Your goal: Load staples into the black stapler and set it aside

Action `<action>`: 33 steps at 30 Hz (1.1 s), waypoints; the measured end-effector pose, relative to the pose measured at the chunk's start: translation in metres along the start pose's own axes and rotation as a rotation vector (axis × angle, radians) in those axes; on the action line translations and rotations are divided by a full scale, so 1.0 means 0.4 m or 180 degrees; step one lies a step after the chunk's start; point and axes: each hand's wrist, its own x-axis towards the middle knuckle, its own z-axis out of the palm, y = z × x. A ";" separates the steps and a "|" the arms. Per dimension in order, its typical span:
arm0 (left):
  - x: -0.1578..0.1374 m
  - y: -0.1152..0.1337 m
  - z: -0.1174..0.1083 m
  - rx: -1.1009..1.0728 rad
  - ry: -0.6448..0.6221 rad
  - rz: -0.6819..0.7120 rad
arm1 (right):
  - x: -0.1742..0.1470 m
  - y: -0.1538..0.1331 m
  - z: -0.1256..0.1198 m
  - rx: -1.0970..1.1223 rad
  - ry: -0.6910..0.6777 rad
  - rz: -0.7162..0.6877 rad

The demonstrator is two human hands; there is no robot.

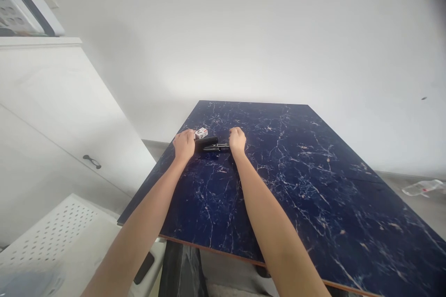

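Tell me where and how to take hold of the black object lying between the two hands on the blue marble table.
Probably best across its thick left end, from above. The black object lies flat on the blue marble table, long axis running left to right. The left hand is at that thicker end and the right hand at the thin one. A small white box sits just behind it, so come from the near side.

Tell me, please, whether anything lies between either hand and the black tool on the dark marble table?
Nothing visible does. The left hand is at the thick end of the black tool and the right hand at its thin end, both seemingly touching it. A small white box sits just behind, near the left hand, on the table.
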 end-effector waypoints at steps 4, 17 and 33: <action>0.004 -0.024 0.000 0.0270 -0.0076 -0.0353 | -0.033 -0.028 0.003 -0.0487 0.0042 -0.0130; 0.014 -0.042 -0.015 0.0276 -0.0022 -0.0394 | -0.078 -0.056 0.003 -0.1381 0.0171 -0.0580; 0.002 -0.044 -0.018 0.0200 0.0032 -0.0280 | -0.093 -0.061 0.051 0.0904 -0.0576 0.0444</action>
